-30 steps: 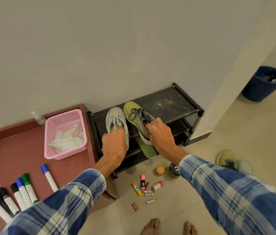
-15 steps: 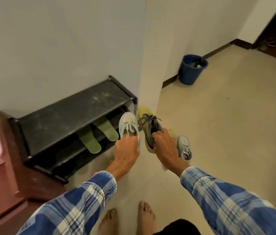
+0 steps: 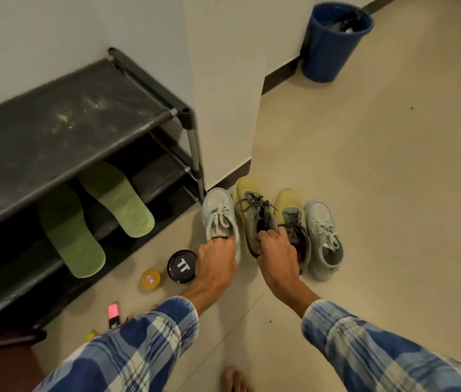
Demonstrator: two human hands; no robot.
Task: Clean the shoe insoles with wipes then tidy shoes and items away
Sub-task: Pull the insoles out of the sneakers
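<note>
My left hand (image 3: 215,258) grips the heel of a pale blue shoe (image 3: 219,215) that stands on the floor by the rack's right end. My right hand (image 3: 276,251) holds a yellow-green shoe (image 3: 250,210) by its opening, beside the blue one. A second yellow-green shoe (image 3: 291,219) and a second pale blue shoe (image 3: 322,236) stand just to the right. Two green insoles (image 3: 70,236) (image 3: 116,199) lie on the middle shelf of the black shoe rack (image 3: 62,123), sticking out over its front edge.
A black round tin (image 3: 181,266) and a small orange tin (image 3: 150,279) sit on the floor left of my left hand. A pink highlighter (image 3: 114,314) lies nearer me. A blue bin (image 3: 334,41) stands by the wall at the back right. My bare foot (image 3: 233,379) shows at the bottom.
Both hands carried the two shoes off the rack's top, swung right and lowered them to the floor next to the other pair. My view turned right and down.
</note>
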